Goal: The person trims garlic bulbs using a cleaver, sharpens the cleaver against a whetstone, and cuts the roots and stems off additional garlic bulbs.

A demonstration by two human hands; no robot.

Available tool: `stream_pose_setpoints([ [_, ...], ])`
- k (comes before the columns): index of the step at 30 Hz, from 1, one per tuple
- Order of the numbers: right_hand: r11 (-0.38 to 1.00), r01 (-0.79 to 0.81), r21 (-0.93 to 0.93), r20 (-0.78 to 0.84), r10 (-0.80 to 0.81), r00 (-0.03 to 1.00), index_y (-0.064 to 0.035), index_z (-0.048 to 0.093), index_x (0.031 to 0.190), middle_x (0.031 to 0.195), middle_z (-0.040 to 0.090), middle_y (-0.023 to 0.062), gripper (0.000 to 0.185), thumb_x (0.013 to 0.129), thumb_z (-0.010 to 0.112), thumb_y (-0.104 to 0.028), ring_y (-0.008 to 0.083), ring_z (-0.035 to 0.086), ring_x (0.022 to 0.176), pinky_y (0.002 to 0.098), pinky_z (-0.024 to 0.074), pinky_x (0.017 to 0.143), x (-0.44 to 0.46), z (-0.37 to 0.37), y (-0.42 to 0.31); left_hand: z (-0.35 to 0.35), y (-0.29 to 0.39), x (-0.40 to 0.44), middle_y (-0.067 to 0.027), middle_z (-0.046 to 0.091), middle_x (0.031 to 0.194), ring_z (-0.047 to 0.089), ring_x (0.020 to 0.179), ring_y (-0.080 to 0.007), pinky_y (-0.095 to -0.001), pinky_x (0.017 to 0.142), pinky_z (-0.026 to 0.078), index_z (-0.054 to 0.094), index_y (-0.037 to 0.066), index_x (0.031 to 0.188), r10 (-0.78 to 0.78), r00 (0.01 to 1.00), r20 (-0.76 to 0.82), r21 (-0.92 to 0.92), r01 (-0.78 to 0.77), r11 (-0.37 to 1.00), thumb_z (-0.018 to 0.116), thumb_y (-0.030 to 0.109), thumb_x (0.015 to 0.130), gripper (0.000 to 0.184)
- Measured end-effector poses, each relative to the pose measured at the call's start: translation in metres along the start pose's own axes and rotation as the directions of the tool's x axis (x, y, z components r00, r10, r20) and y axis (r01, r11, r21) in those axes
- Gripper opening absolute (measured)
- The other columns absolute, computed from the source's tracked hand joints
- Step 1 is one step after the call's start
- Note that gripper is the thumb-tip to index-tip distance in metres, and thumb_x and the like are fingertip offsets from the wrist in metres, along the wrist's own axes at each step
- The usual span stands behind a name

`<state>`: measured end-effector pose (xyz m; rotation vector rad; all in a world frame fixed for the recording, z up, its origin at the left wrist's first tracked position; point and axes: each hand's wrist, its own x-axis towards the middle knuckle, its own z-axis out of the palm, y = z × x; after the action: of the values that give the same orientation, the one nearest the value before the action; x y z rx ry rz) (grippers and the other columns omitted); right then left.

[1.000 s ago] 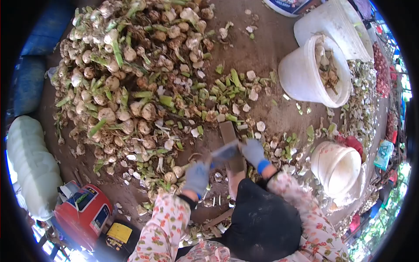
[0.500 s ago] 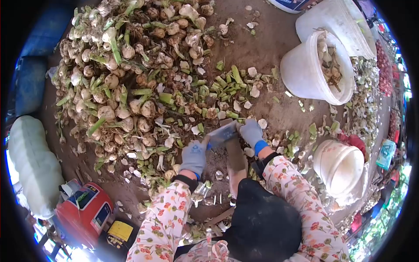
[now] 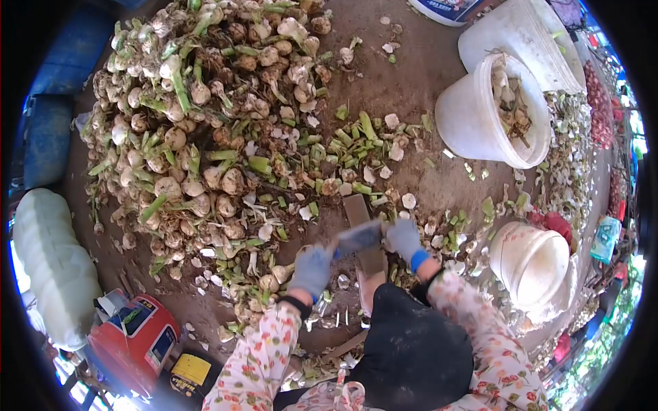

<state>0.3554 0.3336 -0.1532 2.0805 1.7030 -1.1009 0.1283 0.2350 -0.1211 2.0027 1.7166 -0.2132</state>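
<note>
My left hand, in a grey glove with a blue cuff, is wrapped round the handle of a broad-bladed knife. The blade lies crosswise over a long narrow bar, which looks like a sharpening stone and runs toward my body. At the far end of the blade, my right hand, gloved the same way, has its fingers closed on the blade's end. Motion blurs both the blade and the fingers a little. Left of the hands rises a large heap of garlic bulbs with cut green stems.
White buckets stand at the right: one holding trimmed garlic, a larger one behind it, and a smaller one nearer. A red tub and a pale green container sit at the left. Stem pieces litter the ground.
Both hands have drawn the knife back toward my body along the bar, and the right hand has shifted slightly right. The bar's far end now shows beyond the blade.
</note>
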Motion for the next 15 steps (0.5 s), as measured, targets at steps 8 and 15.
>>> stream_pose_setpoints([
  [8,0.997,-0.051,0.062,-0.027,0.053,0.998,-0.0019,0.067,0.091,0.098,0.063,0.026,0.049,0.084,0.052,-0.048,0.0407,0.06,0.095,0.0453,0.0467,0.085,-0.001,0.012,0.052,-0.004,0.004,0.037,-0.0083,0.058,0.089,0.06,0.083,-0.0261,-0.0396,0.066,0.049,0.047,0.028,0.133,0.151,0.986,0.063,0.061,-0.155,0.986,0.053,0.005,0.079,0.058],
  [15,0.995,-0.046,0.086,-0.115,0.056,0.992,-0.0022,0.066,0.095,0.099,0.062,0.0283,0.043,0.083,0.054,-0.042,0.0385,0.06,0.097,0.0451,0.0477,0.084,-0.015,0.008,0.039,-0.011,0.0,0.037,-0.0083,0.059,0.09,0.061,0.083,-0.0264,-0.0392,0.067,0.05,0.05,0.03,0.129,0.182,0.982,0.042,0.004,-0.182,0.983,0.053,0.005,0.081,0.054],
])
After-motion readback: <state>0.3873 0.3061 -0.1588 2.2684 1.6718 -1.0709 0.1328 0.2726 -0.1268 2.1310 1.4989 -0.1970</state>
